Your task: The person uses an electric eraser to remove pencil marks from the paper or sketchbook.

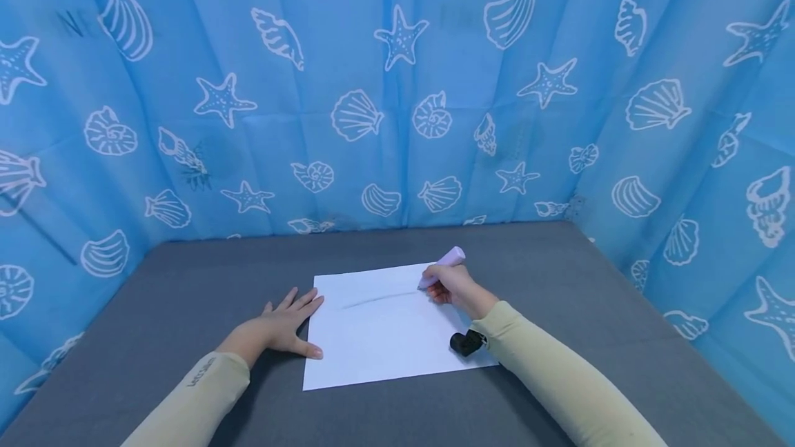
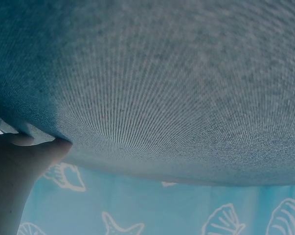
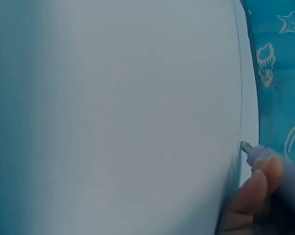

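A white sheet of paper lies on the grey table, with one thin, slightly rising line across its upper part. My right hand pinches a light purple marker, tilted, its tip at the line's right end. In the right wrist view, the grey tip of the marker meets the paper, and the fingers curl round the barrel. Spread out flat, my left hand rests at the paper's left edge. Only part of the left hand shows in the left wrist view.
Grey cloth covers the table. A blue curtain with white shells and starfish hangs behind it and along the sides. A small black device sits at the right wrist, over the paper's lower right part.
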Demonstrator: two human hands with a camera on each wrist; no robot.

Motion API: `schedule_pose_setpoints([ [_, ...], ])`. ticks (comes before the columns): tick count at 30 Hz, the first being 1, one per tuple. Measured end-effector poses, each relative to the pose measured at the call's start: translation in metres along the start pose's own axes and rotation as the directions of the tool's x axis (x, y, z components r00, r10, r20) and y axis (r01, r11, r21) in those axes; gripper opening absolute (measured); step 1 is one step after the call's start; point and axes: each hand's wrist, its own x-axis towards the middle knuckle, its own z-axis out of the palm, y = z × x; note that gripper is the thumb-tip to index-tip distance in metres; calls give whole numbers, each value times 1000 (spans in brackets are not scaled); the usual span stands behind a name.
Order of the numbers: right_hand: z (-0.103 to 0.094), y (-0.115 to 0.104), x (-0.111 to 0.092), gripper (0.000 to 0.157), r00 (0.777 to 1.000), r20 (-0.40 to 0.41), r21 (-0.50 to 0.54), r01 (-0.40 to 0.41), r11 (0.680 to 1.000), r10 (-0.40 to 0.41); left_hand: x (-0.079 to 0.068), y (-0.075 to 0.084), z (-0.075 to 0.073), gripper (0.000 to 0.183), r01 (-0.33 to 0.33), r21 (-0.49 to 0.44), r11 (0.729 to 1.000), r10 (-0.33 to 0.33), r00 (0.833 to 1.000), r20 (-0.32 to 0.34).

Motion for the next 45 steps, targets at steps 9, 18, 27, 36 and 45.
schedule_pose_setpoints([
  [9,-7,2,-2,29,1000,-12,78,-16,997,17,-1,2,1,111,-13,7,1000,13,1000,-14],
  [18,-2,5,-1,24,999,33,77,15,997,-18,-3,1,2,111,-18,4,1000,18,999,-26],
  [27,0,8,0,26,999,32,49,12,999,-14,-3,0,6,111,-30,-4,1000,30,999,-28],
  [36,4,-1,-1,23,999,36,-3,9,1000,-9,-2,-5,2,117,-23,-21,1000,22,1000,-22],
  [45,4,0,-2,26,999,44,1,22,1000,-22,-3,0,1,112,-24,-22,999,23,999,-23],
])
